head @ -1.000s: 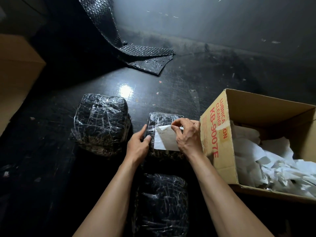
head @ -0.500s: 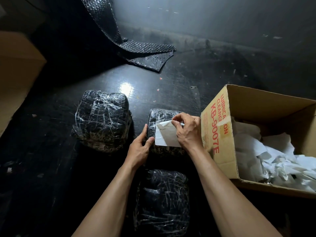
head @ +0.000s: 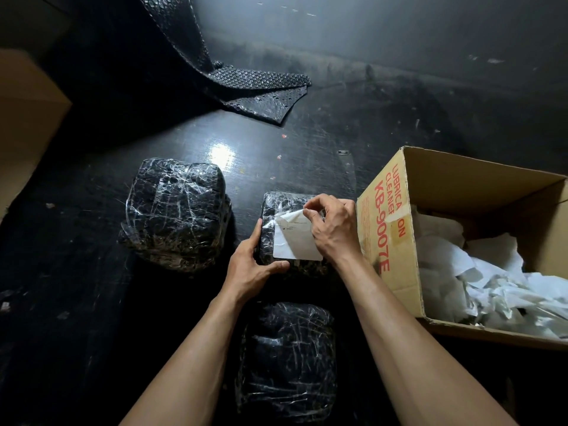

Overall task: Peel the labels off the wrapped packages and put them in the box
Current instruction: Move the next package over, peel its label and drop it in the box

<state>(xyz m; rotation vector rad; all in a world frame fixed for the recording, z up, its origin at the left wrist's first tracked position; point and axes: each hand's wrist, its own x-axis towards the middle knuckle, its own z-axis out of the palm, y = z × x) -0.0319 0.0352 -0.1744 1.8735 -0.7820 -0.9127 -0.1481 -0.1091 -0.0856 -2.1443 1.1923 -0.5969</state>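
Pinching lifted label (head: 296, 242) corner with right hand (head: 335, 235), bracing package (head: 285, 202) with left hand (head: 250, 270) fingers (head: 257, 238) curled round its edge, box (head: 388, 216) just beside for the drop.

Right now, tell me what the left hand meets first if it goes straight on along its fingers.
The left hand holds the middle package by its left side; sliding on, it likely meets bare table, then perhaps the bubble wrap.

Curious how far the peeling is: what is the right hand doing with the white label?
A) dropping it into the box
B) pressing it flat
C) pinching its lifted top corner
C: the right hand pinches the curled-up top corner of the white label; the rest lies stuck on the wrapped package.
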